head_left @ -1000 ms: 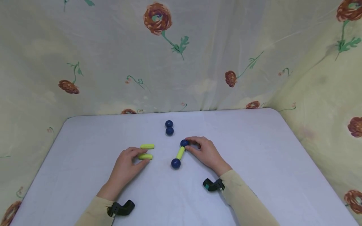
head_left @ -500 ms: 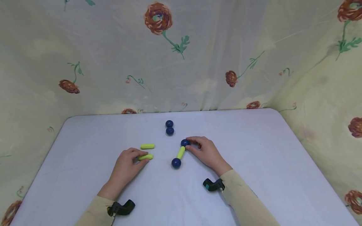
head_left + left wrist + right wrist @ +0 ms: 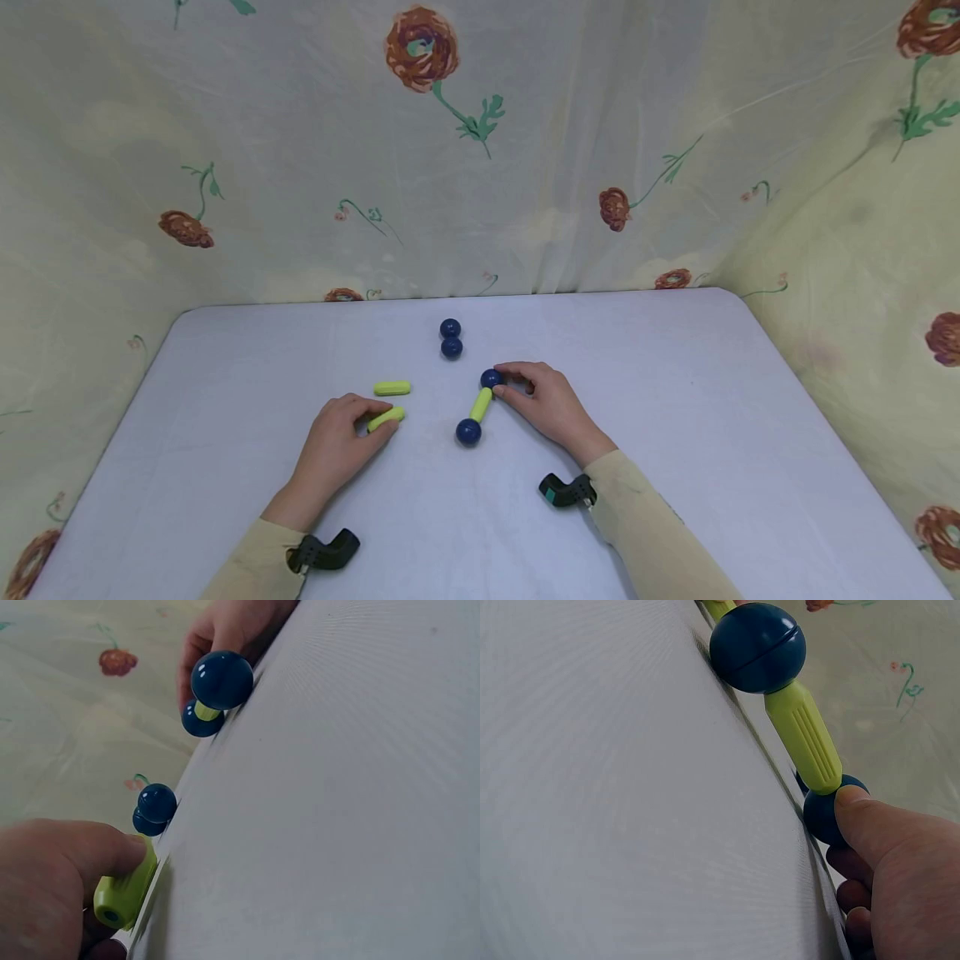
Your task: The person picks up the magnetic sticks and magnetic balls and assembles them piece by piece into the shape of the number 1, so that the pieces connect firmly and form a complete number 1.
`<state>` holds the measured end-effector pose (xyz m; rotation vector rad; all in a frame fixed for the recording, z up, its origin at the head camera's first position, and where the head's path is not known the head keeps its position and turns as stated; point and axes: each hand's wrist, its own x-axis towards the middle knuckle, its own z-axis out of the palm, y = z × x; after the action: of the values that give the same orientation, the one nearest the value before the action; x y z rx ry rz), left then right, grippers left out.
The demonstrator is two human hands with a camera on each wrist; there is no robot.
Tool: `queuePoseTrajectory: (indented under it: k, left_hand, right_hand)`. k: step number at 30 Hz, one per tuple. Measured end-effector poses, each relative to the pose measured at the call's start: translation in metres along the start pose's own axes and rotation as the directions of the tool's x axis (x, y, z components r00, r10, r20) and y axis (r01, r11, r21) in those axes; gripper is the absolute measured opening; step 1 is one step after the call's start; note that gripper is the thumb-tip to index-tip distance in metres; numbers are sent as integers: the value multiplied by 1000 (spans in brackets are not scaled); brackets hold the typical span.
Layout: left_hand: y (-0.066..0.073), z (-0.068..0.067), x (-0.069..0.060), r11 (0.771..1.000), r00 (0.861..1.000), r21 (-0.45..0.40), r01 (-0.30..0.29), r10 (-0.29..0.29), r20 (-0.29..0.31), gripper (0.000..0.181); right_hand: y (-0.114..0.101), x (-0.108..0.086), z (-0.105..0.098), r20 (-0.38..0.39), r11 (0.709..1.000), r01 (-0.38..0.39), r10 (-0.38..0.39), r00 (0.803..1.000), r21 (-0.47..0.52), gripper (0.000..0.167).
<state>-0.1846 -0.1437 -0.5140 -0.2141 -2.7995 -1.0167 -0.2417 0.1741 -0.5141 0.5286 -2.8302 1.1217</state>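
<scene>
Rod (image 3: 386,418), lime-green plastic, pinched in my left hand (image 3: 335,433); my right hand (image 3: 553,408) grips a dark-blue plastic ball (image 3: 491,378) (second rod (image 3: 481,406) touching it).

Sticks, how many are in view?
3: one stick pinched in the left hand, a second stick just beyond it, a third stick joining two blue balls, the farther gripped by the right hand.

Four blue balls (image 3: 468,432), three yellow-green rods (image 3: 392,388), two wrist cameras (image 3: 339,550)
</scene>
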Motion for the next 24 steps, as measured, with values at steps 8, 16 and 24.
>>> queuePoseTrajectory:
  k: [8,16,24]
  left_hand:
    - [3,-1,-3,996,999,-87,18,-21,-34,22]
    - [14,4,-8,988,999,-155,23,-28,-32,21]
    - [21,7,-11,981,998,-184,58,-63,-18,21]
  right_hand:
    - [-1,0,0,6,1000,-8,8,1000,5,33]
    - [-2,0,-1,7,1000,-5,5,1000,-1,34]
    - [0,0,0,2,1000,2,-2,1000,5,33]
